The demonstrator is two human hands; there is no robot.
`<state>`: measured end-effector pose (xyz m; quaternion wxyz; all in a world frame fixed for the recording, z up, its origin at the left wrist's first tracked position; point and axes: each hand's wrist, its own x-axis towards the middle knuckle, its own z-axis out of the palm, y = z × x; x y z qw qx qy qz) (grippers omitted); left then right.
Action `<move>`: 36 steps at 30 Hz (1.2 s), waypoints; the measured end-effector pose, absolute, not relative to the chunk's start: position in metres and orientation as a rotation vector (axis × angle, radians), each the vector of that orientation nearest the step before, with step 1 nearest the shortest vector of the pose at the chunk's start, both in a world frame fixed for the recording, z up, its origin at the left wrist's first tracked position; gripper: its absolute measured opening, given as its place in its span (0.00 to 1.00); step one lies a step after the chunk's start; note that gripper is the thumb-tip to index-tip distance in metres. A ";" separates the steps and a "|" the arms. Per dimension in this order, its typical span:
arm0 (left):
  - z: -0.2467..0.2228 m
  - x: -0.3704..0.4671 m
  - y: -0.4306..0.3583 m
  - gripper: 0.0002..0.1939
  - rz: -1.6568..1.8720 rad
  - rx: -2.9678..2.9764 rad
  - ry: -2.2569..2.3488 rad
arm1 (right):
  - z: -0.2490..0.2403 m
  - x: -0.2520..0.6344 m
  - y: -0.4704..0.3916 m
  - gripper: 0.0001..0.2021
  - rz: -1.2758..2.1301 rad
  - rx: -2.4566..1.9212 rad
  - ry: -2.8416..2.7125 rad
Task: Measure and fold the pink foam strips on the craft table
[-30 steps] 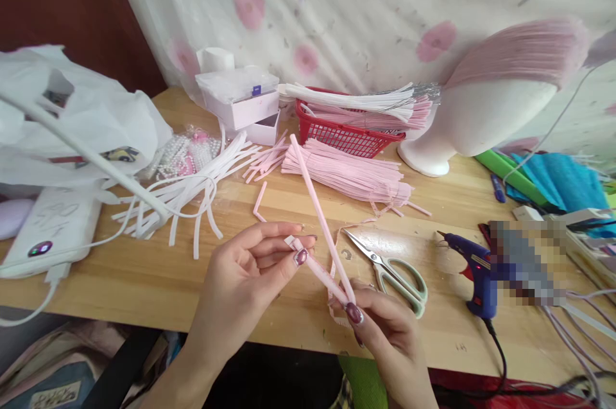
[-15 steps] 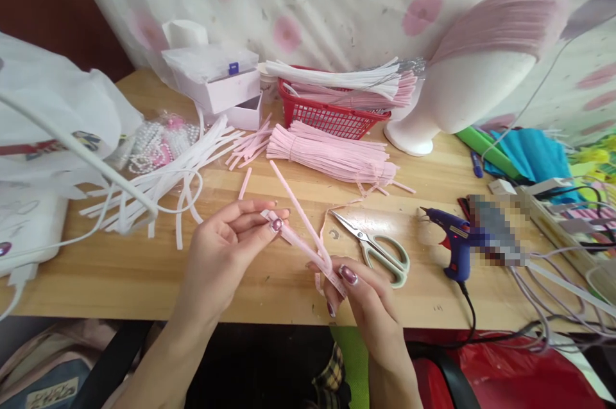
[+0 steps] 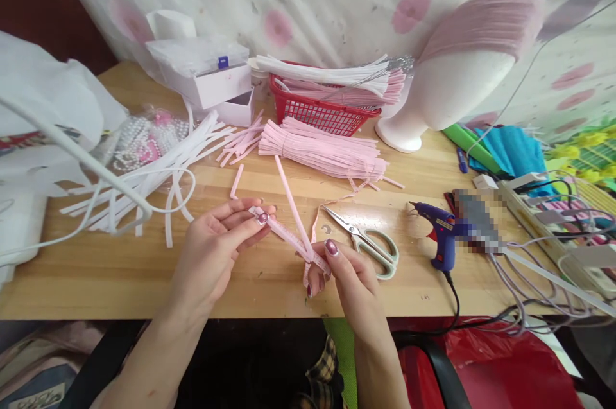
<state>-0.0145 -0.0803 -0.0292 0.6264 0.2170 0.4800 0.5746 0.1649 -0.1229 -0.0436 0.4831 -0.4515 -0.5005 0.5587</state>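
Note:
Between my hands is a pink pipe cleaner (image 3: pixel 290 200) folded into a narrow V. One arm of it sticks up free, while the other lies along a pink tape measure. My left hand (image 3: pixel 212 248) pinches the far end of that lower arm together with the tape. At the fold, my right hand (image 3: pixel 349 271) grips pipe cleaner and tape between thumb and fingers. From there the tape measure (image 3: pixel 314 227) trails back across the table to the pink bundle. Scissors (image 3: pixel 355 231) with pale green handles lie just beyond my right hand.
Behind my hands lies a bundle of pink pipe cleaners (image 3: pixel 320 147), with a red basket (image 3: pixel 327 115) behind it. White strips (image 3: pixel 158 171) spread at left, near a short bent pink piece (image 3: pixel 237 181). A blue glue gun (image 3: pixel 443 235) and foam head (image 3: pixel 462 88) stand right.
The view has shifted, so the whole table sits further left. The free arm of the pipe cleaner stands more upright. Both hands keep their grip.

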 end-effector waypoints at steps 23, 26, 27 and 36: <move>-0.031 -0.007 -0.085 0.10 1.409 0.405 1.113 | -0.043 0.156 -0.131 0.18 1.401 -1.234 -1.186; -0.031 -0.007 -0.086 0.11 1.408 0.404 1.112 | -0.042 0.156 -0.131 0.17 1.375 -1.241 -1.186; -0.031 -0.007 -0.087 0.11 1.408 0.405 1.109 | -0.042 0.156 -0.131 0.17 1.376 -1.242 -1.183; -0.027 -0.008 -0.089 0.14 1.426 0.480 1.139 | -0.043 0.157 -0.131 0.15 1.368 -1.246 -1.185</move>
